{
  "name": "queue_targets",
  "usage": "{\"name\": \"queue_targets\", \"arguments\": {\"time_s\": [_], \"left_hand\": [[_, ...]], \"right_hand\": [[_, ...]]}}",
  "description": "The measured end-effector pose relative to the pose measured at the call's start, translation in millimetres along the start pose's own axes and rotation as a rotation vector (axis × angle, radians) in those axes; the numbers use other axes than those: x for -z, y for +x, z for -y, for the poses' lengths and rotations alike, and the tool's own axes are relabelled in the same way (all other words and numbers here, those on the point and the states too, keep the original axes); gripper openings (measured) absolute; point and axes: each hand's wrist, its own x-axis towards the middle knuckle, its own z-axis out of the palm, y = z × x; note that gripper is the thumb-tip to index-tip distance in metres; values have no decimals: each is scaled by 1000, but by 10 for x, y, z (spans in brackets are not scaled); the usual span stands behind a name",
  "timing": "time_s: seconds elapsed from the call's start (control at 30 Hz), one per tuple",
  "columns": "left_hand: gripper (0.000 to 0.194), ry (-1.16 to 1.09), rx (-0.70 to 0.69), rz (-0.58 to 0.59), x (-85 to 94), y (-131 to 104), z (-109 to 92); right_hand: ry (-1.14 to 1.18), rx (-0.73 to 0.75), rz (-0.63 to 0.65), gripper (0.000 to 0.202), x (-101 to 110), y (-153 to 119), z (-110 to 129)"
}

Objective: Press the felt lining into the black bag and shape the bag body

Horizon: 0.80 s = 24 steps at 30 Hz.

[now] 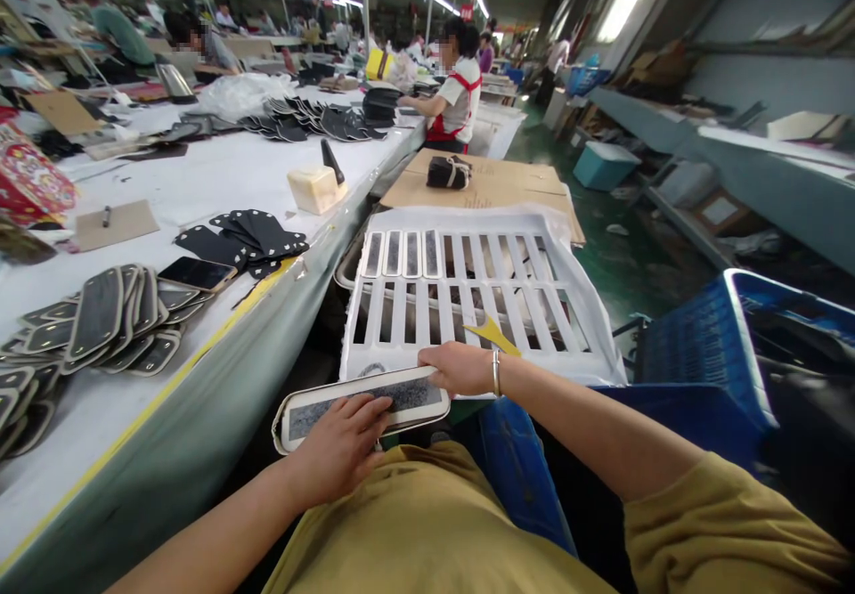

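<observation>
A long, round-cornered panel, with a white border and a speckled dark grey middle, is held slantwise just above my lap. My right hand, with a bangle at the wrist, pinches its far right end. Across its left half lies my left hand, fingers over the face and thumb near the lower edge. Beyond the panel is a white slotted sheet with two rows of narrow openings. Several small white-edged dark strips rest at its upper left. A yellow forked piece lies on the sheet by my right hand.
The white-covered table on the left carries dark oval panels, a phone and black cut pieces. A blue crate stands at right. A co-worker works beyond the cardboard.
</observation>
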Motion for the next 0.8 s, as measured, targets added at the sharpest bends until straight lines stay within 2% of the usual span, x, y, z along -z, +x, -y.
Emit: {"name": "queue_targets", "arguments": {"time_s": [0.1, 0.2, 0.27, 0.33, 0.4, 0.47, 0.53, 0.67, 0.73, 0.8], "left_hand": [[43, -91, 68, -15, -4, 62, -62], [64, -82, 103, 14, -20, 135, -134], [72, -48, 142, 61, -44, 172, -169], [70, -30, 173, 96, -68, 190, -188], [69, -32, 179, 105, -79, 195, -189], [67, -42, 162, 107, -76, 196, -172], [65, -50, 138, 105, -66, 201, -144], [64, -63, 107, 103, -49, 216, -97], [63, -68, 101, 104, -55, 214, -83], [62, -70, 94, 101, -69, 202, -72]], "right_hand": [[-77, -33, -1, 26, -12, 4, 74], [-85, -42, 53, 23, 54, 17, 116], [65, -59, 125, 23, 106, 48, 106], [340, -136, 189, 25, 126, 84, 65], [627, -231, 196, 28, 90, 96, 0], [827, -294, 127, 31, 3, 61, -72], [893, -267, 10, 36, -110, -15, -131], [765, -96, -255, 38, -295, -156, -200], [675, -114, -303, 39, -330, -166, -236], [558, -194, -276, 43, -333, -136, -286]]}}
